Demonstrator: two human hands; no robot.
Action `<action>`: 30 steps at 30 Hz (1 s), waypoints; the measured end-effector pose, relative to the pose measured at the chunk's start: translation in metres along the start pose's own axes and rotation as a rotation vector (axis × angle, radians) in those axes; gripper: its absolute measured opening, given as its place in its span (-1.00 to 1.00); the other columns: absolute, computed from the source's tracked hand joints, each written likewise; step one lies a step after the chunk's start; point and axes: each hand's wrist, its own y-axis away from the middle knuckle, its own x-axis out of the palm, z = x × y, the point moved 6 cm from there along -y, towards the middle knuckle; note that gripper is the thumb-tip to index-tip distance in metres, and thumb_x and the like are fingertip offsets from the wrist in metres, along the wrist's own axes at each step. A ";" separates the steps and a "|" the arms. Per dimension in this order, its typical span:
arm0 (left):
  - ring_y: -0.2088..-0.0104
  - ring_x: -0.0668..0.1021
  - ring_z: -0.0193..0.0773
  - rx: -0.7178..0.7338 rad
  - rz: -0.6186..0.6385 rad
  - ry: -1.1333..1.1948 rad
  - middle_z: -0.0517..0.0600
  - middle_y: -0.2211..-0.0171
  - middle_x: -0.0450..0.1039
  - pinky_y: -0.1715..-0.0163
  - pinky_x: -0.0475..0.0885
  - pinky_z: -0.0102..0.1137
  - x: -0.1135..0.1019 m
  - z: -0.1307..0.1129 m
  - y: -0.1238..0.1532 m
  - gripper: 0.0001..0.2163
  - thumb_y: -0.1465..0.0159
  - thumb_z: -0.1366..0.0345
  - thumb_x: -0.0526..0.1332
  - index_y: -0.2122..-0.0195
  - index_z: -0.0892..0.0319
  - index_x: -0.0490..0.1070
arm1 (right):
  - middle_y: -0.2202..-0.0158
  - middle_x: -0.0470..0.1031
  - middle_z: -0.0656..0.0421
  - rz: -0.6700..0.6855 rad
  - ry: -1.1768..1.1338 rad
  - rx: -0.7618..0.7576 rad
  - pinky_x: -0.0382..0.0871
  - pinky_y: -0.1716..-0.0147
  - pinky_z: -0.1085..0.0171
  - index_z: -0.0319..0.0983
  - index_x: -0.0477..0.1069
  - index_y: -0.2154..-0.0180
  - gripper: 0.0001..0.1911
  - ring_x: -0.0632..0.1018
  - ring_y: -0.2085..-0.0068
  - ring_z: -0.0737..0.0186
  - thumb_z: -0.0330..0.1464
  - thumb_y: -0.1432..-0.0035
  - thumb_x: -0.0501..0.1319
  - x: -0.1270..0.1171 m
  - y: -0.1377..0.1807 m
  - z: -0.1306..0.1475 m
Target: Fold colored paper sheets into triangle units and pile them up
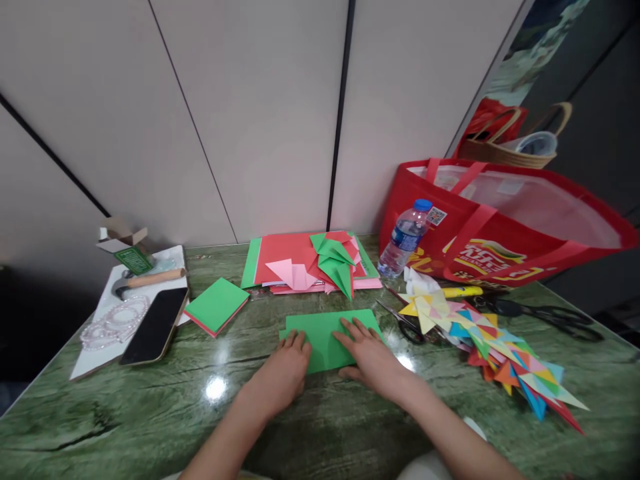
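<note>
A green sheet of paper (325, 337), folded over with its layers slightly out of line at the left, lies on the table in front of me. My left hand (289, 360) rests on its left end, fingers lying on the paper and slightly bent. On the right part of the sheet my right hand (367, 353) lies with its fingers spread, pressing down. Left of the sheet is a small stack of green and red square paper (218, 305). Behind it, folded green paper pieces (334, 260) and folded pink pieces (291, 275) sit on red and green sheets (273, 250).
Scissors (407, 327) lie close to my right hand, with a chain of colourful folded paper (505, 350) beyond. A water bottle (404, 240) leans by a red bag (500, 227). Leftward are a phone (156, 327), a hammer (150, 279), beads (114, 323) and a small box (131, 253).
</note>
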 end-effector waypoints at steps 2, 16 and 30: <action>-0.20 0.24 0.02 -0.018 -0.007 -0.031 0.32 -0.15 0.21 -0.12 0.22 -0.11 0.000 0.000 0.000 -0.62 -0.12 0.54 0.12 0.00 0.37 0.26 | -0.30 -0.03 -0.07 -0.021 -0.008 -0.005 0.02 -0.15 -0.16 -0.20 0.21 -0.18 -0.30 0.04 -0.27 -0.23 -0.35 0.03 0.31 0.001 -0.001 -0.002; 0.00 0.45 -0.08 0.020 -0.030 0.046 0.26 0.08 0.42 0.02 0.32 -0.24 -0.002 0.001 0.001 -0.74 -0.22 0.52 -0.04 0.15 0.35 0.37 | -0.29 0.01 -0.08 -0.047 -0.040 -0.004 0.02 -0.15 -0.12 -0.20 0.24 -0.16 -0.33 0.03 -0.28 -0.18 -0.27 0.01 0.31 0.004 -0.001 -0.007; 0.27 0.49 -0.22 0.060 -0.201 0.129 0.02 0.27 0.44 0.26 0.35 -0.35 -0.020 -0.004 0.000 -0.80 -0.29 0.47 -0.06 0.26 0.18 0.34 | 0.34 0.57 0.14 -0.218 -0.494 -0.251 0.34 0.29 0.31 -0.23 0.53 0.32 -0.86 0.52 0.30 0.22 -0.34 -0.07 0.24 -0.009 0.005 0.012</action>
